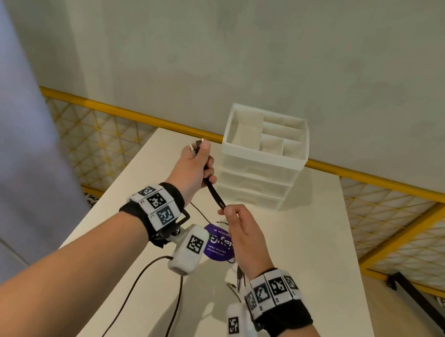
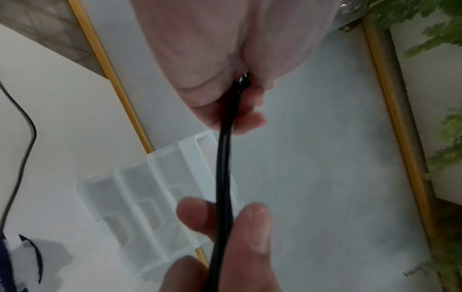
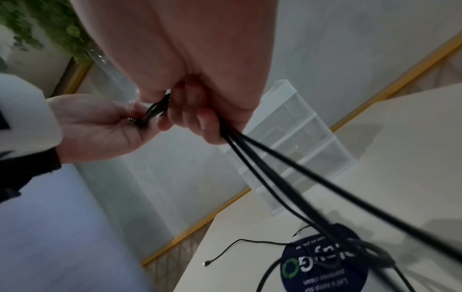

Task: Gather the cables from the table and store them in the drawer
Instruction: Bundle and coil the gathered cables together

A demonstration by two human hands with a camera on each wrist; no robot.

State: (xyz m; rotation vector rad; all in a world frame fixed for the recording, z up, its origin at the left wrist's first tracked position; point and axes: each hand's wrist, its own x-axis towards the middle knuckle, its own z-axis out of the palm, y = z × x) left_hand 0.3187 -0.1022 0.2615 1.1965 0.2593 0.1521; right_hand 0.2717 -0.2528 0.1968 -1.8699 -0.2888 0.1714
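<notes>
The right hand (image 1: 245, 238) is nearest in the head view, raised at about 6 o'clock of centre, its thumb and forefinger pinched on a black cable bundle (image 1: 213, 191). The right wrist view shows the fingers (image 3: 200, 120) curled round several black strands (image 3: 287, 177), which fan away from the fist toward 4 o'clock and hang down to the table. The left hand (image 1: 195, 167) is higher, at 11 o'clock of the right, closed round the other end of the same bundle, with a plug tip (image 1: 197, 145) poking out above its thumb. Between the two fists the cable runs taut on a slant, held in the air above the table. In the left wrist view it shows as one dark line (image 2: 223, 168) from the left palm at 12 o'clock down to the right fingers (image 2: 252, 227) at 6 o'clock.

Below the hands, a round purple sticker (image 1: 218, 244) lies on the white table (image 1: 316, 269), with loose cable ends draped across it. A thinner black wire (image 3: 245, 242) lies on the table at 9 o'clock of the sticker, ending in a small plug. A white drawer unit (image 1: 260, 171) stands at the table's far edge, at 1 o'clock of the left hand, all front drawers pushed in, its divided top tray (image 1: 267, 133) open to view. Behind it runs a yellow rail (image 1: 125, 112).
</notes>
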